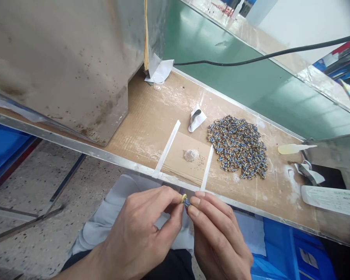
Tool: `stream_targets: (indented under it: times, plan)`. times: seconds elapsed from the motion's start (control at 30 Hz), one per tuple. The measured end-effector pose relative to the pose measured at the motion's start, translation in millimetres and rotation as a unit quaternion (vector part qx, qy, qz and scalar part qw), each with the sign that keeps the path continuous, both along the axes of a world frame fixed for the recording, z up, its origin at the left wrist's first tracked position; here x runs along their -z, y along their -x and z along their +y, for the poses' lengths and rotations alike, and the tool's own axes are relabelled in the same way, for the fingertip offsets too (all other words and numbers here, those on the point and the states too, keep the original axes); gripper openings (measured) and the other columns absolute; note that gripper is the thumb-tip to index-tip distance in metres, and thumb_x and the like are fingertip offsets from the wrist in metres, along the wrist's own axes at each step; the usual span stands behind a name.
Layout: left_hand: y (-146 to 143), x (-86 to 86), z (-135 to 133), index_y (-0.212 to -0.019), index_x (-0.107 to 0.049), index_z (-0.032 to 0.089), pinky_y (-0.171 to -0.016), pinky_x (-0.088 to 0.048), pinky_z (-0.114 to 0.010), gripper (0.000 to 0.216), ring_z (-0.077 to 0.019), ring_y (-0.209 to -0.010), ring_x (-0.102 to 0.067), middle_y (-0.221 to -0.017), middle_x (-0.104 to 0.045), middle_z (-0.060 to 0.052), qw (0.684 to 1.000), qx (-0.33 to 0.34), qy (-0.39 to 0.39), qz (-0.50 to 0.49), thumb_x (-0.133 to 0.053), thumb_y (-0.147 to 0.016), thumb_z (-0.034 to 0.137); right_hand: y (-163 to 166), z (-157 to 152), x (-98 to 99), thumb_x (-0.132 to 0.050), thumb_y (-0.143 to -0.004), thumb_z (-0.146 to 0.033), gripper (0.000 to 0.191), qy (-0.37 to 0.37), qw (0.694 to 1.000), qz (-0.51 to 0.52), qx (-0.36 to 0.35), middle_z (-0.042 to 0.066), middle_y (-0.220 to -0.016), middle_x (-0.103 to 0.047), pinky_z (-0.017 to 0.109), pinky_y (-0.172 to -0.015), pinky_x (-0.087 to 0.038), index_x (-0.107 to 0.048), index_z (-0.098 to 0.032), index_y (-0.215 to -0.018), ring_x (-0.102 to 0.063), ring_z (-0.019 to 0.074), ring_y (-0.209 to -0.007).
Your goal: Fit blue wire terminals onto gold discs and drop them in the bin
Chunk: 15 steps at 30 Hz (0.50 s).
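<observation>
Your left hand (147, 221) and right hand (221, 229) pinch the small part (187, 202); it is likely light and stiff: hold its ends.

The small piece (185, 201) is partly hidden between the left hand (145, 225) and the right hand (221, 233), and its exact shape is too small to tell. In the pile (239, 149), the single parts are also too small. The metal box (61, 70) is cut by the top and left edges, the white packet (332, 199) by the right edge, and its print is blurred
</observation>
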<state>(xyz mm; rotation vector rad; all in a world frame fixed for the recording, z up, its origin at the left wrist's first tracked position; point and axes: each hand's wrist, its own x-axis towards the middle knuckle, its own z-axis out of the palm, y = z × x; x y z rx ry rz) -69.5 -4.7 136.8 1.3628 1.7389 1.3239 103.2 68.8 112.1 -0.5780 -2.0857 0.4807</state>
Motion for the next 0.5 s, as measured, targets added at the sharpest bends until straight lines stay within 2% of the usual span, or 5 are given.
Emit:
stream_targets:
  times: [0.27, 0.43, 0.5]
  plan:
    - [1.0, 0.4, -0.4, -0.099, -0.072, 0.023, -0.072, -0.055, -0.026, 0.018, -0.0118, -0.076, -0.074, -0.084, -0.076, 0.004, 1.0, 0.0, 0.008, 0.003, -0.062, -0.107, 0.009, 3.1, 1.3, 3.6, -0.077, -0.097, 0.006, 0.039, -0.016, 1.0, 0.003, 0.01, 0.008, -0.124, -0.085, 0.046, -0.091, -0.078, -0.084, -0.017, -0.127, -0.083, 0.0299, -0.117]
    - [0.9, -0.3, -0.2, -0.099, -0.072, 0.023, -0.073, -0.055, -0.025, 0.019, -0.0118, -0.078, -0.075, -0.084, -0.077, 0.005, 1.0, 0.005, 0.015, 0.002, -0.062, -0.106, 0.008, 3.5, 3.2, 3.8, -0.077, -0.095, 0.008, 0.036, -0.022, 1.0, 0.012, 0.002, 0.012, -0.123, -0.085, 0.047, -0.092, -0.078, -0.084, -0.012, -0.123, -0.083, 0.0317, -0.117]
    - [0.0, -1.1, 0.4, -0.101, -0.072, 0.024, -0.075, -0.056, -0.024, 0.019, -0.0117, -0.08, -0.077, -0.087, -0.079, 0.005, 1.0, 0.012, 0.024, -0.013, -0.063, -0.105, 0.008, 2.0, 3.5, 4.5, -0.076, -0.097, 0.006, 0.037, -0.024, 1.0, 0.01, 0.013, 0.01, -0.123, -0.085, 0.048, -0.091, -0.078, -0.084, -0.016, -0.125, -0.083, 0.031, -0.116]
